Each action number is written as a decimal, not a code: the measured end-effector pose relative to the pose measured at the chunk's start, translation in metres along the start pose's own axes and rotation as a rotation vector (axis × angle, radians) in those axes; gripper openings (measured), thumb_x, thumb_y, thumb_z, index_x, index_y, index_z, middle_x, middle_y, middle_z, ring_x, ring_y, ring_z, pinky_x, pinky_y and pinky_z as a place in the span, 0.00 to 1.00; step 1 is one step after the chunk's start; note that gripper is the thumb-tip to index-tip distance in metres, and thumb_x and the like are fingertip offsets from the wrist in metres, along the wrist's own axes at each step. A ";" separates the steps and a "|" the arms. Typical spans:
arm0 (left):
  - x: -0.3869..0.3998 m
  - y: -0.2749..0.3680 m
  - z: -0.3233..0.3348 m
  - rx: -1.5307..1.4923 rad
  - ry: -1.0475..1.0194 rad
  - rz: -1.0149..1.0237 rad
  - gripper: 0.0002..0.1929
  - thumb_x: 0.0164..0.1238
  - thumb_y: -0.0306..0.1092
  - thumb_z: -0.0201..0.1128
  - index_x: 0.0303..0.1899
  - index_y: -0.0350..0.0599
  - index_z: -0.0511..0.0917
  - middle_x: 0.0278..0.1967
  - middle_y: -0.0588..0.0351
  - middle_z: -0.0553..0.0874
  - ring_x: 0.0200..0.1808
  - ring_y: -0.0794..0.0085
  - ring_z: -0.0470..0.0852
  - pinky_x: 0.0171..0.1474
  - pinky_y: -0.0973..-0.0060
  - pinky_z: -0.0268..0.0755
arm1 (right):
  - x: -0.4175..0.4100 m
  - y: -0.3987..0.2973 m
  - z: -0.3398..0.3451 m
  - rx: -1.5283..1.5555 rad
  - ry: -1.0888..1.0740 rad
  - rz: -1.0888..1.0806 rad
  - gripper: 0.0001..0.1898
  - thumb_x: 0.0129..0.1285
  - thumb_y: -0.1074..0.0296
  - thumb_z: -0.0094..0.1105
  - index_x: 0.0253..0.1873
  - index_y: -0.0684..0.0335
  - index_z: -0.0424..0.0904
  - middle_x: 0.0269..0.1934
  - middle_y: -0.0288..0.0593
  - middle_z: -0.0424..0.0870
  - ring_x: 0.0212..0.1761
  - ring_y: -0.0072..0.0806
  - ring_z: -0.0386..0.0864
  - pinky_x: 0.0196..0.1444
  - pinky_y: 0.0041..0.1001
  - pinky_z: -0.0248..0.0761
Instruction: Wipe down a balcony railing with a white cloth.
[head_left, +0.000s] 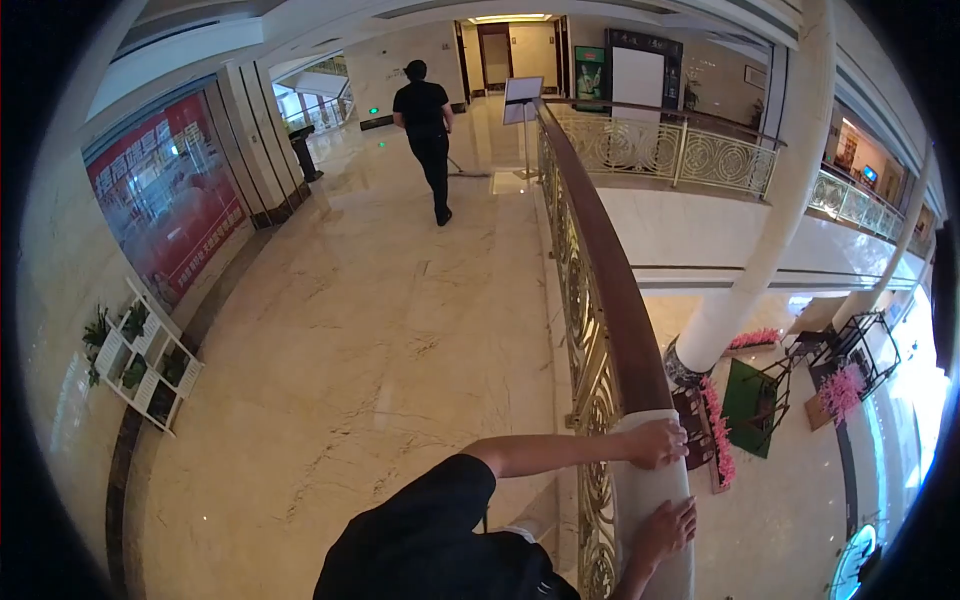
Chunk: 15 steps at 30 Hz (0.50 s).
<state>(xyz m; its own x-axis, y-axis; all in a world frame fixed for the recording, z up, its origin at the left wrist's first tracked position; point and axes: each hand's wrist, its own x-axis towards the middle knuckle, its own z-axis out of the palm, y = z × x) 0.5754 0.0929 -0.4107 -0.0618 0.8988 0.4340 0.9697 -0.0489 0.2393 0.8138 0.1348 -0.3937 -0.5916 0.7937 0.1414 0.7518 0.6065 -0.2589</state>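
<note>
A pale cloth (651, 487) lies draped over the brown handrail (606, 255) of an ornate gold metal balustrade (589, 330). My left hand (656, 444) grips the cloth near its far edge, with the fingers curled over the rail's outer side. Nearer to me, my right hand (666, 529) rests on the same cloth, its fingers bent over the outer edge. Both hands press the cloth against the rail, one behind the other. Beyond the cloth the handrail is bare and curves away.
A person (424, 135) in dark clothes walks ahead with a floor mop (469, 174). A sign stand (525, 135) stands beside the rail. A white plant shelf (150, 360) leans at the left wall. Right of the balustrade, the lower floor holds pink flowers (718, 435) and a round column (739, 292).
</note>
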 end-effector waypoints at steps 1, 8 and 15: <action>-0.002 -0.013 -0.001 -0.012 -0.008 -0.003 0.16 0.84 0.44 0.62 0.58 0.44 0.89 0.60 0.41 0.89 0.71 0.46 0.84 0.80 0.49 0.70 | -0.003 0.000 -0.003 0.004 0.031 -0.035 0.35 0.84 0.54 0.55 0.84 0.73 0.67 0.76 0.63 0.80 0.76 0.58 0.77 0.82 0.51 0.66; 0.011 -0.035 0.005 0.017 -0.052 -0.019 0.20 0.85 0.48 0.61 0.61 0.43 0.87 0.64 0.42 0.86 0.73 0.47 0.80 0.83 0.47 0.65 | -0.022 0.050 -0.017 -0.081 0.046 0.068 0.34 0.82 0.50 0.53 0.80 0.71 0.73 0.72 0.64 0.82 0.76 0.59 0.77 0.81 0.54 0.65; 0.042 -0.011 0.021 -0.073 -0.012 0.070 0.19 0.86 0.48 0.60 0.51 0.41 0.89 0.52 0.42 0.90 0.62 0.46 0.86 0.78 0.47 0.70 | -0.005 0.061 -0.025 -0.161 -0.291 0.283 0.53 0.79 0.33 0.62 0.94 0.60 0.50 0.88 0.67 0.63 0.86 0.65 0.68 0.84 0.59 0.64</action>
<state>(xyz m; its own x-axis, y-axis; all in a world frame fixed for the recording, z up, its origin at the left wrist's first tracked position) 0.5675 0.1406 -0.4137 0.0091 0.8973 0.4413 0.9518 -0.1431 0.2713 0.8700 0.1695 -0.3864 -0.3956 0.8975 -0.1949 0.9184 0.3846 -0.0932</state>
